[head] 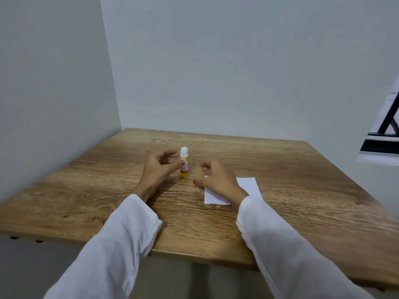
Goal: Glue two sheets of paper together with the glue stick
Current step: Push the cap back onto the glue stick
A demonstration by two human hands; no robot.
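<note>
A glue stick (184, 161) with a white cap, a white-and-red label and a yellow base stands upright on the wooden table (108, 190). My left hand (158, 168) is right beside it on its left, fingers curled and apart, with the thumb tip at the label; a firm grip does not show. My right hand (216, 179) hovers to the right of the stick with fingers loosely curled, holding nothing. Under and behind that hand lies white paper (248, 187), flat on the table; I cannot tell if it is one sheet or two.
White walls close in the table on the left and at the back, meeting in a corner at the far left. A dark window frame (386, 126) shows at the right. The table's front edge runs just below my white sleeves.
</note>
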